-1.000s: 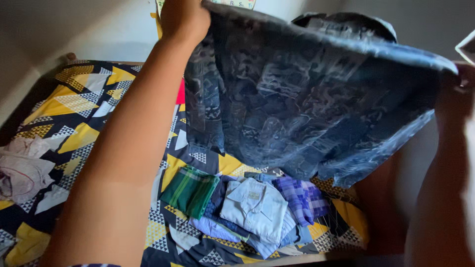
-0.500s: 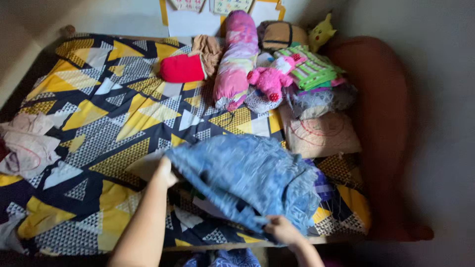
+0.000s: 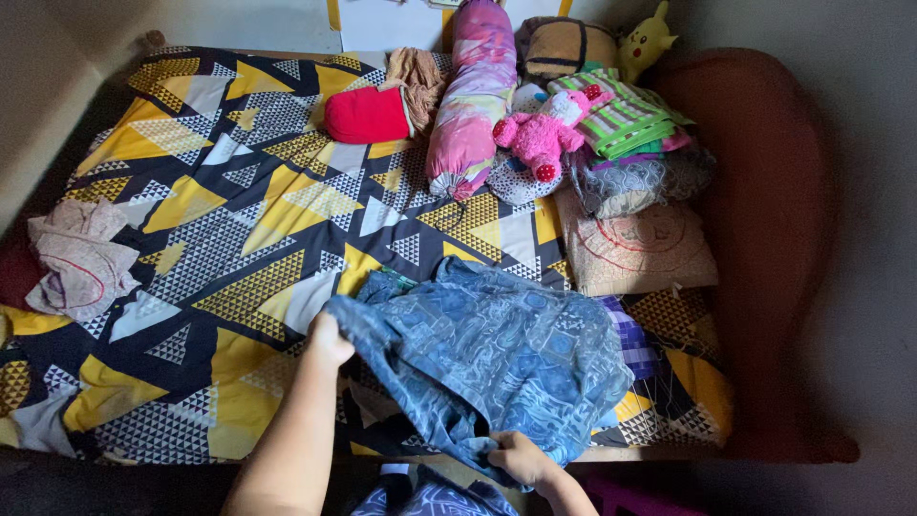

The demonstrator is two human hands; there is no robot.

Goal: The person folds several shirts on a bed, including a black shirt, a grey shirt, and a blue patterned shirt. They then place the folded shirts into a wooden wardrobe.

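Note:
A blue patterned shirt [image 3: 497,354] lies spread over the near right part of the bed, covering a pile of folded clothes. My left hand [image 3: 330,339] grips its left edge. My right hand [image 3: 516,457] pinches its lower hem at the bed's front edge. A purple checked garment [image 3: 630,339] peeks out from under the shirt on the right.
The bed has a yellow, black and white triangle-patterned sheet [image 3: 220,220]. At the head lie a red pillow [image 3: 366,115], a pink bolster [image 3: 470,96], a pink plush toy [image 3: 537,139], stacked pillows [image 3: 635,244] and folded cloths. A crumpled pale garment [image 3: 81,258] lies at the left. A brown headboard [image 3: 764,220] stands on the right.
The shirt, held up high in front of me a second ago, has come down onto the bed over the folded clothes. Both hands lowered with it and still hold its edges.

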